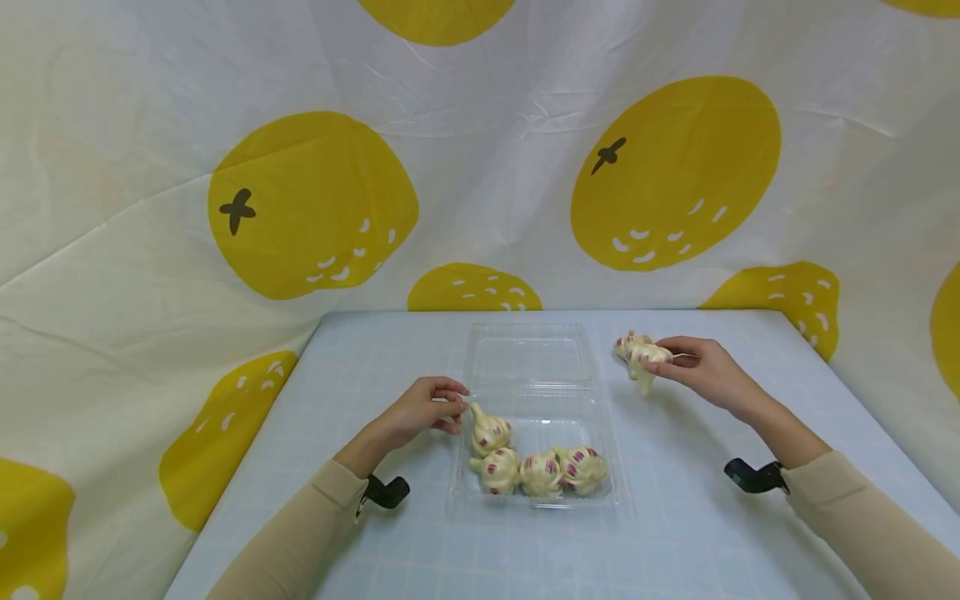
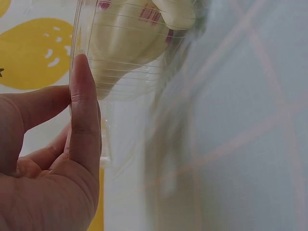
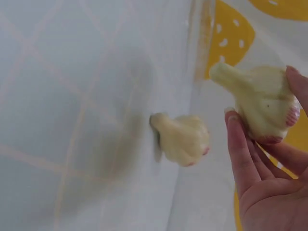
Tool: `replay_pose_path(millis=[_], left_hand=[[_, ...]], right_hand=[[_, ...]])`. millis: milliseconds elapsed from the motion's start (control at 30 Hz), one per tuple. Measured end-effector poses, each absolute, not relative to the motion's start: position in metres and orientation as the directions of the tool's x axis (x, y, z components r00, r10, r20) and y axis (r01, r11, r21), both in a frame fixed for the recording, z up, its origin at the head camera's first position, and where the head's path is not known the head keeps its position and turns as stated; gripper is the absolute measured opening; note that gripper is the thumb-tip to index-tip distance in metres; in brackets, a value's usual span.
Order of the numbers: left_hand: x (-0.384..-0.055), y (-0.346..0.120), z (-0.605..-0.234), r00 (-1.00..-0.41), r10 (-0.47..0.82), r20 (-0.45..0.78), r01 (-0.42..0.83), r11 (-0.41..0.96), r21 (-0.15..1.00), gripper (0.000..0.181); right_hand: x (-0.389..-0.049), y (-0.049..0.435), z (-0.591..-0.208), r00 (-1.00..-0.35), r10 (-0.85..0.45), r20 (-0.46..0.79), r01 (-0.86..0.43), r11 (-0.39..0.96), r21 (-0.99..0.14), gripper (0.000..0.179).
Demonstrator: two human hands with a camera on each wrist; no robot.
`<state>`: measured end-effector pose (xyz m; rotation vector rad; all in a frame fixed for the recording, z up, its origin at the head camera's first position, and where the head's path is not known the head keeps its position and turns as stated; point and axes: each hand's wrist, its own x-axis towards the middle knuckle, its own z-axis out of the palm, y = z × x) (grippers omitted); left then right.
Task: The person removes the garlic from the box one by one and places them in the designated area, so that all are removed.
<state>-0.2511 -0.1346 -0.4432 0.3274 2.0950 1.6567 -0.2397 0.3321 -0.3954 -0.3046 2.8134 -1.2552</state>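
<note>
A clear plastic clamshell box [image 1: 540, 505] lies with its lid [image 1: 530, 357] folded back. Several garlic bulbs [image 1: 542, 475], cream with purple-red marks, sit in its base along the near and left sides. My left hand [image 1: 422, 408] pinches the box's left rim between thumb and fingers; the left wrist view shows a bulb [image 2: 130, 33] behind the clear wall. Above the table to the right of the lid, my right hand [image 1: 703, 367] grips another garlic bulb [image 3: 264, 98], its stem pointing away from the palm. One more bulb [image 3: 183, 139] rests on the table just beyond it.
A pale blue checked cloth [image 1: 360, 350] covers the table. Behind and at the sides hangs a white curtain [image 1: 495, 150] printed with large yellow fruit. Dark wrist camera mounts [image 1: 752, 475] stick out near both sleeves.
</note>
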Motion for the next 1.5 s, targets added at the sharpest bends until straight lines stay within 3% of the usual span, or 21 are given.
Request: replay_pose_path(millis=[433, 1500], left_hand=[[-0.250, -0.134, -0.442, -0.873, 0.445, -0.200, -0.093, 0.251, 0.964, 0.035], [-0.250, -0.134, -0.443, -0.870, 0.450, -0.201, -0.093, 0.250, 0.964, 0.037]], right_hand=[[-0.259, 0.362, -0.409, -0.995, -0.104, -0.002, -0.067, 0.655, -0.753, 0.077], [-0.296, 0.394, -0.442, -0.994, 0.057, -0.091, 0.104, 0.718, -0.688, 0.088]])
